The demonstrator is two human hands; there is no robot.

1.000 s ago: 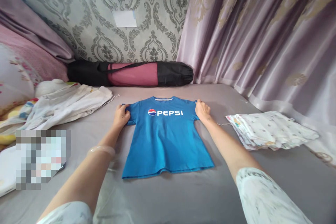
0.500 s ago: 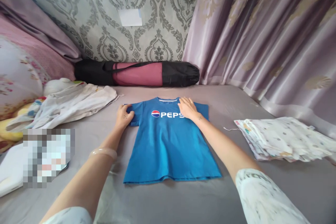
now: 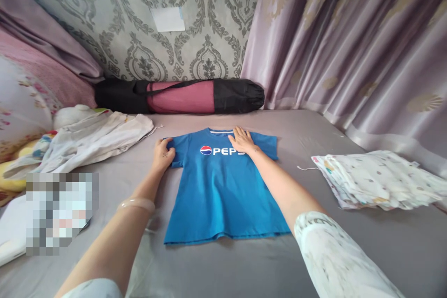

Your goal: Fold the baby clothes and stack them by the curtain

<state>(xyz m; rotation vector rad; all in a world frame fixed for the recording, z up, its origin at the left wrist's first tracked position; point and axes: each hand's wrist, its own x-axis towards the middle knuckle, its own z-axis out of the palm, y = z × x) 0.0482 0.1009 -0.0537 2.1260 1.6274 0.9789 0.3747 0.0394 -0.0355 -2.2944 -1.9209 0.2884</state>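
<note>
A blue T-shirt (image 3: 223,191) with a white printed word and a round logo lies spread out on the grey sheet, its collar away from me. At its left sleeve my left hand (image 3: 163,153) holds the sleeve's outer edge between thumb and fingers. My right hand (image 3: 242,140) rests flat on the shirt just below the right side of the collar, fingers spread, covering the end of the word. Small wrinkles run down the middle of the shirt.
Folded white patterned cloths (image 3: 377,179) lie at the right. A black and pink rolled bag (image 3: 179,96) lies along the wall. Crumpled white cloth (image 3: 101,137) and a blurred item (image 3: 66,214) are on the left. Curtains (image 3: 335,37) hang at the right.
My right hand has slid slightly left along the shirt, towards the collar's middle. My left hand keeps its place at the sleeve. The view has shifted slightly.
</note>
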